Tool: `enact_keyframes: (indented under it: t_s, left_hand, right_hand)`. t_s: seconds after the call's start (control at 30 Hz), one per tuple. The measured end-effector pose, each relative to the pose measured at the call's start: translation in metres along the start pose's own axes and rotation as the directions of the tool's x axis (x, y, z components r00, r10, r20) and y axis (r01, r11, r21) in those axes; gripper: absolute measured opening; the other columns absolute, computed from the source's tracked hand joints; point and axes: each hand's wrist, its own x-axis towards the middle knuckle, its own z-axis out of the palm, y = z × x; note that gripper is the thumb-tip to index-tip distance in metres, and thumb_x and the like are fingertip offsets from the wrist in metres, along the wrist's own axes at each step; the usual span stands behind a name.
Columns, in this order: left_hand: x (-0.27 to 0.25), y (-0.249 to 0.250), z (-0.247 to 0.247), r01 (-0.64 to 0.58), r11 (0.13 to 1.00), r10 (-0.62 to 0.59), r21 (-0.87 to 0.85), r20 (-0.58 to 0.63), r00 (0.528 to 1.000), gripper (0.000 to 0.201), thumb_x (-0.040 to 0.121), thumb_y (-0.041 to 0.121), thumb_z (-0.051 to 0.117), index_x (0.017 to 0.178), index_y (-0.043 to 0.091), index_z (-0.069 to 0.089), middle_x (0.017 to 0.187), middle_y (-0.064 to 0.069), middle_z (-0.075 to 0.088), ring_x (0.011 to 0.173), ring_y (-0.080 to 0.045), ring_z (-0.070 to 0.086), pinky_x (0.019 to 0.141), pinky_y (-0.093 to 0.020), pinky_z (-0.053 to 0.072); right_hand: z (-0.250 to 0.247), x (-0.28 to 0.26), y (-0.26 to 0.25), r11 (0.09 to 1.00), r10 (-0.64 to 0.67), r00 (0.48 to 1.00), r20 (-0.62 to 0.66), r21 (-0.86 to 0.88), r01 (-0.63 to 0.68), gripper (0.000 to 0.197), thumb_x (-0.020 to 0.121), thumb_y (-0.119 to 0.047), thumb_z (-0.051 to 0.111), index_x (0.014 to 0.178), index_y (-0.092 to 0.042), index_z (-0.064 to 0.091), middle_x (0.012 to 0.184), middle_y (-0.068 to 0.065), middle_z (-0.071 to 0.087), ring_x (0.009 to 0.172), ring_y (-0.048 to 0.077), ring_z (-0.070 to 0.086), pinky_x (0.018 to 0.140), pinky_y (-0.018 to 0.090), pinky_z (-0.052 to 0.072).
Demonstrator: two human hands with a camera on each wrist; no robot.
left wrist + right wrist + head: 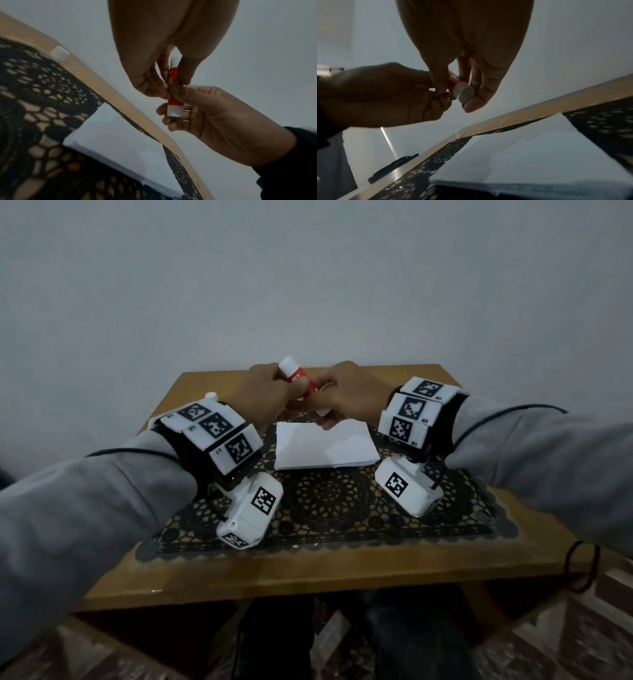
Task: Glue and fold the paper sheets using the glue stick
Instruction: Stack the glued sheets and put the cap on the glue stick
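A red glue stick (298, 379) with a white cap is held tilted in the air over the far side of the table. My left hand (286, 392) pinches its upper, cap end, and my right hand (325, 404) grips its lower white end. The left wrist view shows the glue stick (174, 100) upright between my left hand (171, 82) above and my right hand (214, 115) below. In the right wrist view my right hand (462, 86) pinches the round white end of the glue stick (464, 93), with my left hand (385, 94) beside it. A stack of white paper sheets (325, 446) lies flat below both hands.
The paper rests on a black lace mat (325, 501) covering a small wooden table (342, 570). A black elastic band (582, 566) hangs at the table's right front corner. A plain grey wall stands just behind the table. Patterned floor shows below.
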Motion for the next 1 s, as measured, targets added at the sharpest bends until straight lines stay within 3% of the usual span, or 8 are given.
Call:
enact_keyframes:
  t_s: [0.1, 0.23, 0.43, 0.53, 0.67, 0.73, 0.9, 1.0]
  left_hand:
    - [-0.012, -0.007, -0.001, -0.013, 1.0, 0.013, -0.007, 0.005, 1.0, 0.01, 0.094, 0.013, 0.057, 0.088, 0.007, 0.063, 0.094, -0.017, 0.07, 0.078, -0.024, 0.067, 0.068, -0.031, 0.05]
    - [-0.022, -0.012, 0.0, -0.023, 1.0, 0.023, -0.006, -0.005, 1.0, 0.014, 0.094, 0.009, 0.055, 0.083, 0.008, 0.063, 0.09, -0.014, 0.069, 0.081, -0.021, 0.067, 0.069, -0.029, 0.05]
    - [-0.023, -0.014, 0.0, -0.023, 0.998, 0.021, -0.06, -0.027, 0.999, 0.013, 0.095, 0.009, 0.053, 0.085, 0.005, 0.06, 0.088, -0.014, 0.068, 0.082, -0.023, 0.067, 0.071, -0.029, 0.053]
    - [-0.021, -0.014, 0.001, -0.029, 0.996, 0.025, -0.088, -0.041, 0.999, 0.011, 0.095, 0.008, 0.054, 0.087, 0.003, 0.06, 0.087, -0.015, 0.068, 0.081, -0.024, 0.068, 0.071, -0.03, 0.053]
    - [-0.02, -0.015, -0.001, -0.049, 0.996, 0.045, -0.077, -0.047, 0.998, 0.011, 0.095, 0.008, 0.054, 0.091, 0.0, 0.06, 0.089, -0.016, 0.069, 0.076, -0.02, 0.069, 0.073, -0.03, 0.055]
    - [-0.021, -0.015, -0.001, -0.053, 0.995, 0.049, -0.082, -0.043, 0.998, 0.011, 0.095, 0.008, 0.053, 0.093, -0.001, 0.059, 0.089, -0.016, 0.068, 0.076, -0.02, 0.068, 0.073, -0.03, 0.054]
    - [-0.021, -0.012, 0.001, -0.058, 0.991, 0.053, -0.117, -0.039, 0.998, 0.011, 0.095, 0.007, 0.054, 0.093, -0.002, 0.059, 0.091, -0.017, 0.067, 0.084, -0.025, 0.069, 0.08, -0.034, 0.057]
    - [-0.02, -0.012, -0.002, -0.056, 0.993, 0.052, -0.107, -0.036, 0.998, 0.014, 0.095, 0.009, 0.054, 0.097, -0.004, 0.059, 0.095, -0.019, 0.068, 0.087, -0.027, 0.069, 0.084, -0.038, 0.056]
  right_hand:
    - [0.002, -0.013, 0.001, 0.988, 0.113, 0.98, 0.163, 0.084, -0.128, 0.026, 0.094, 0.0, 0.051, 0.12, 0.005, 0.055, 0.101, 0.023, 0.065, 0.084, 0.03, 0.065, 0.081, 0.04, 0.057]
    - [0.002, -0.022, 0.005, 0.988, 0.133, 0.957, 0.256, 0.04, -0.148, 0.026, 0.099, -0.003, 0.045, 0.123, 0.007, 0.051, 0.1, 0.02, 0.064, 0.083, 0.028, 0.064, 0.077, 0.037, 0.057]
    - [0.005, -0.02, 0.008, 0.997, 0.067, 0.987, 0.146, -0.057, -0.059, 0.016, 0.091, -0.009, 0.064, 0.098, 0.004, 0.057, 0.085, 0.019, 0.069, 0.072, 0.025, 0.067, 0.068, 0.034, 0.058]
    - [0.005, -0.02, 0.01, 0.998, 0.04, 0.995, 0.089, -0.05, -0.035, 0.023, 0.084, -0.01, 0.073, 0.095, -0.002, 0.054, 0.081, 0.018, 0.068, 0.067, 0.025, 0.067, 0.063, 0.035, 0.058]
    - [0.0, -0.021, 0.01, 0.998, 0.047, 0.983, 0.178, 0.025, -0.052, 0.019, 0.097, -0.013, 0.057, 0.109, 0.002, 0.061, 0.1, 0.021, 0.069, 0.074, 0.024, 0.067, 0.067, 0.032, 0.057]
    - [0.0, -0.022, 0.008, 0.997, 0.05, 0.981, 0.187, 0.05, -0.06, 0.016, 0.099, -0.011, 0.053, 0.104, 0.002, 0.059, 0.099, 0.023, 0.067, 0.073, 0.022, 0.066, 0.065, 0.029, 0.057]
    - [0.006, -0.024, 0.006, 0.999, -0.006, 0.995, 0.101, -0.052, 0.011, 0.016, 0.089, -0.012, 0.069, 0.083, -0.006, 0.056, 0.084, 0.022, 0.067, 0.066, 0.025, 0.066, 0.059, 0.032, 0.057]
    - [0.002, -0.025, 0.006, 1.0, 0.019, 0.989, 0.144, -0.022, -0.016, 0.016, 0.094, -0.018, 0.062, 0.1, -0.004, 0.06, 0.095, 0.02, 0.07, 0.072, 0.026, 0.067, 0.066, 0.038, 0.056]
